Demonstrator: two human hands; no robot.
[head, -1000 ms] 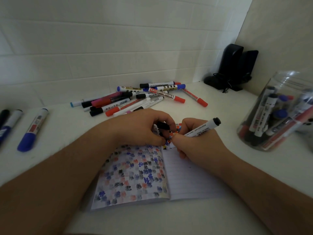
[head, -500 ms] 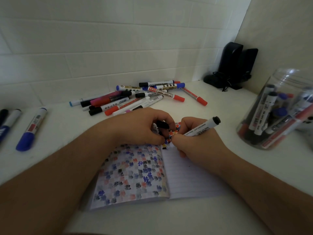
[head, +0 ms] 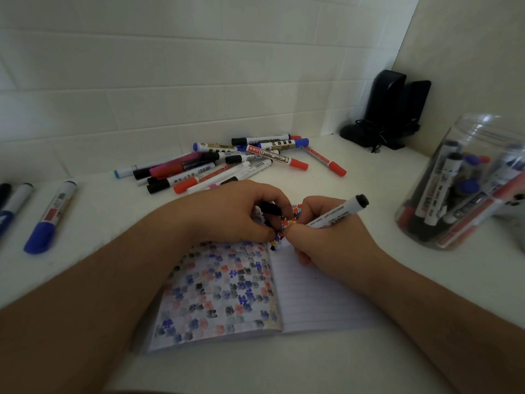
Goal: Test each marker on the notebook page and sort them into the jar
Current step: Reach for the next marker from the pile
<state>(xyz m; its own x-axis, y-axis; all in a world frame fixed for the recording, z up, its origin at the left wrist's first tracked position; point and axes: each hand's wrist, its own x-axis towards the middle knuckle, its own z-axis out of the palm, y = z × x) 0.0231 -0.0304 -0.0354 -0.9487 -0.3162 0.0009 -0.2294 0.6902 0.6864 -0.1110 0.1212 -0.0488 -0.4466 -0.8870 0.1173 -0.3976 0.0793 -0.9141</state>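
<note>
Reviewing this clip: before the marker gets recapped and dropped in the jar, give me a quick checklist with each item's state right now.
1. Marker in the right hand, firm grip: ok.
2. Black cap held in the left hand: ok.
3. Fresh test mark on the notebook page: cannot tell, the tip is hidden by fingers.
4. Jar mouth facing the person and free: cannot tell.
5. Untested marker pile set apart from the jar: ok.
</note>
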